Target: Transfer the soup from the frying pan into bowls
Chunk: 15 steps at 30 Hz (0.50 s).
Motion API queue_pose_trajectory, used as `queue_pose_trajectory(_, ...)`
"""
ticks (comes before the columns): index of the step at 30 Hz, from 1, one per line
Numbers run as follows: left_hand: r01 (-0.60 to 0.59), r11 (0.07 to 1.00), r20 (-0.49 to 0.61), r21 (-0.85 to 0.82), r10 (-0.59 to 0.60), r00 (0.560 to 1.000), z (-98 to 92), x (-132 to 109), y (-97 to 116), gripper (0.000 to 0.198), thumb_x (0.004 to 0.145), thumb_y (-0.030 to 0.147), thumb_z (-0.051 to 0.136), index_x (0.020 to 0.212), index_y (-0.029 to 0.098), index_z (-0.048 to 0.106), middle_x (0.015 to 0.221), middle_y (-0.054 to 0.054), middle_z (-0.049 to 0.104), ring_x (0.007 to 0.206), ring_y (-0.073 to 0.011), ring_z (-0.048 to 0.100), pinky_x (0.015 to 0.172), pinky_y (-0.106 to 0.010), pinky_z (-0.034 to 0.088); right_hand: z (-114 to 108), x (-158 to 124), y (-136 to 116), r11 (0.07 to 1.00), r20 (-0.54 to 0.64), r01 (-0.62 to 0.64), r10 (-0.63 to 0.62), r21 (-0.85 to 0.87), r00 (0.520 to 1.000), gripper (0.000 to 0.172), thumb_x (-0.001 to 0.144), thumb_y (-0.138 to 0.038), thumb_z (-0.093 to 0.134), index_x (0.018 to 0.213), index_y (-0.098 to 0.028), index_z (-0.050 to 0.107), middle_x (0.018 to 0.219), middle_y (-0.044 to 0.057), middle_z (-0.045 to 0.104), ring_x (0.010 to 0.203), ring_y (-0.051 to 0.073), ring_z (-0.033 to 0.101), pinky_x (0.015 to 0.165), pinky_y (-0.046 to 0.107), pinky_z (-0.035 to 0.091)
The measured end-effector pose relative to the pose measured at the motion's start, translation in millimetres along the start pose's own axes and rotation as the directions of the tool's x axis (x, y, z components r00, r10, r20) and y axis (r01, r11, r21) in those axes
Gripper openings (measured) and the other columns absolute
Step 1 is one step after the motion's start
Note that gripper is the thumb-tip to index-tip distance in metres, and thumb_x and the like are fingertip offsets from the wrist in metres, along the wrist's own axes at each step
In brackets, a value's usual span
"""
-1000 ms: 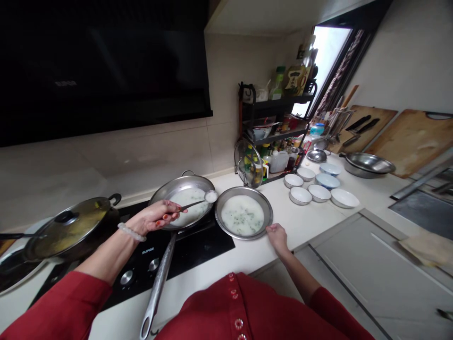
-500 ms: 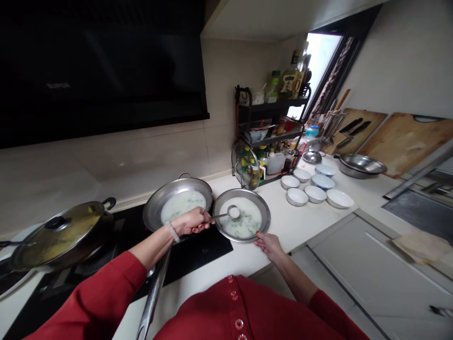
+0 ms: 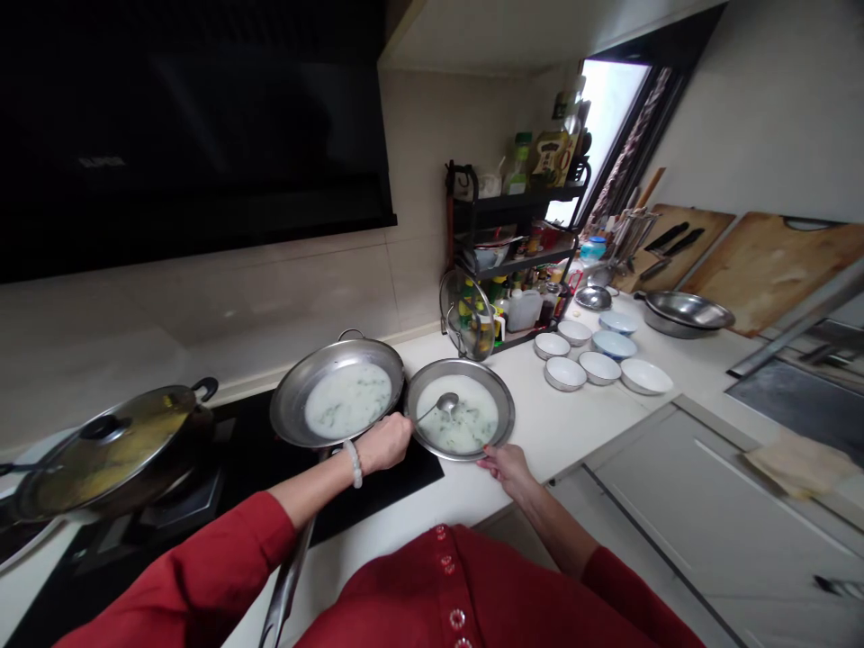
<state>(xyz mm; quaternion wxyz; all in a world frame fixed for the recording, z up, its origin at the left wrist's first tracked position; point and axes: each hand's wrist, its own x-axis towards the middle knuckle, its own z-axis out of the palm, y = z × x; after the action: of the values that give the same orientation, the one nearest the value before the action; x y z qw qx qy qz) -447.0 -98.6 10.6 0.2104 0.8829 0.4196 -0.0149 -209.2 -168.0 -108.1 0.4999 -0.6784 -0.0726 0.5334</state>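
Note:
My left hand (image 3: 386, 442) is closed round the handle of a metal ladle (image 3: 442, 406). The ladle's bowl is tipped over the white soup in a steel basin (image 3: 503, 405) on the counter. My right hand (image 3: 503, 461) rests its fingers on the basin's near rim. To the left a long-handled steel pan (image 3: 294, 396) holds more of the white soup with green flecks and sits on the black cooktop (image 3: 236, 450).
A lidded dark wok (image 3: 108, 445) stands at the far left. Several small bowls (image 3: 594, 355) sit right of the basin, with a black spice rack (image 3: 517, 252) behind. A steel bowl (image 3: 685, 313), cutting boards (image 3: 776, 265) and a sink (image 3: 796, 400) lie at the right.
My left hand carried the filled ladle from over the pan rightward to the basin and tipped it. My right hand moved from the counter onto the basin's rim.

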Motion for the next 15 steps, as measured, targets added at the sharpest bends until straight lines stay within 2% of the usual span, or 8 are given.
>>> queue_pose_trajectory(2,0.006,1.0,-0.044,-0.001,-0.006,0.999,-4.8,-6,-1,0.018,0.078,0.008,0.045,0.079,0.013,0.062,0.069,-0.011,0.063,0.064,-0.0194,0.058,0.063,-0.03,0.044,0,0,0,1.0,-0.007,0.002,-0.002,0.001,1.0,0.022,0.071,-0.004,0.065,0.074,-0.017,0.048,0.052,-0.001,0.06,0.045,0.014,0.063,0.033,0.015,0.028)
queue_pose_trajectory(5,0.047,0.982,-0.1,-0.184,-0.066,0.993,-22.2,-19,-6,0.017,0.082,0.015,0.044,0.073,0.016,0.058,0.067,-0.008,0.062,0.062,-0.0162,0.054,0.064,-0.028,0.044,0,1,-2,1.0,-0.01,0.006,-0.006,0.002,1.0,0.023,0.068,-0.004,0.066,0.075,-0.017,0.048,0.052,-0.001,0.06,0.045,0.014,0.063,0.033,0.016,0.029)
queue_pose_trajectory(7,0.094,0.947,-0.096,-0.308,-0.129,0.987,-36.2,-30,-15,0.021,0.085,0.023,0.042,0.071,0.016,0.056,0.061,-0.004,0.059,0.053,-0.013,0.05,0.056,-0.026,0.042,0,1,-3,1.0,-0.009,0.008,-0.008,0.001,1.0,0.023,0.068,-0.004,0.066,0.074,-0.017,0.048,0.052,-0.001,0.06,0.045,0.014,0.063,0.033,0.016,0.029)
queue_pose_trajectory(9,0.166,0.904,-0.07,-0.395,-0.21,0.975,-48.7,-43,-30,0.026,0.087,0.032,0.039,0.075,0.016,0.055,0.057,0.0,0.055,0.042,-0.0093,0.042,0.044,-0.022,0.035,-1,1,-3,1.0,-0.006,0.008,-0.008,0.0,1.0,0.024,0.068,-0.005,0.067,0.074,-0.017,0.048,0.052,-0.001,0.06,0.045,0.014,0.063,0.033,0.015,0.029)
queue_pose_trajectory(10,0.207,0.866,-0.056,-0.456,-0.261,0.964,-53.7,-49,-38,0.027,0.087,0.036,0.039,0.078,0.016,0.055,0.057,0.001,0.054,0.038,-0.0075,0.038,0.04,-0.021,0.031,-1,1,-4,1.0,-0.004,0.009,-0.009,-0.001,1.0,0.024,0.067,-0.005,0.068,0.074,-0.017,0.048,0.051,-0.001,0.059,0.046,0.014,0.063,0.033,0.015,0.029)
queue_pose_trajectory(11,0.26,0.78,-0.033,-0.569,-0.337,0.941,-57.8,-55,-47,0.027,0.085,0.04,0.043,0.08,0.016,0.054,0.057,0.003,0.053,0.036,-0.0061,0.034,0.037,-0.019,0.027,-1,0,-4,1.0,-0.002,0.009,-0.009,-0.001,1.0,0.025,0.067,-0.006,0.069,0.074,-0.017,0.048,0.051,-0.001,0.059,0.046,0.014,0.063,0.033,0.015,0.03)
queue_pose_trajectory(13,0.292,0.616,-0.014,-0.731,-0.442,0.897,-63.0,-66,-66,0.025,0.079,0.041,0.054,0.081,0.016,0.054,0.058,0.004,0.052,0.035,-0.0044,0.03,0.034,-0.018,0.022,-2,0,-3,1.0,0.001,0.011,-0.011,-0.001,1.0,0.025,0.065,-0.007,0.071,0.073,-0.017,0.049,0.051,0.0,0.06,0.046,0.014,0.063,0.033,0.015,0.03)
queue_pose_trajectory(15,0.313,0.552,-0.025,-0.773,-0.519,0.855,-64.2,-72,-82,0.021,0.076,0.035,0.058,0.079,0.015,0.055,0.056,0.004,0.051,0.035,-0.0043,0.03,0.033,-0.018,0.021,-1,0,-3,1.0,0.002,0.015,-0.015,0.001,1.0,0.026,0.065,-0.007,0.071,0.073,-0.017,0.05,0.052,0.0,0.061,0.046,0.014,0.063,0.033,0.016,0.031)
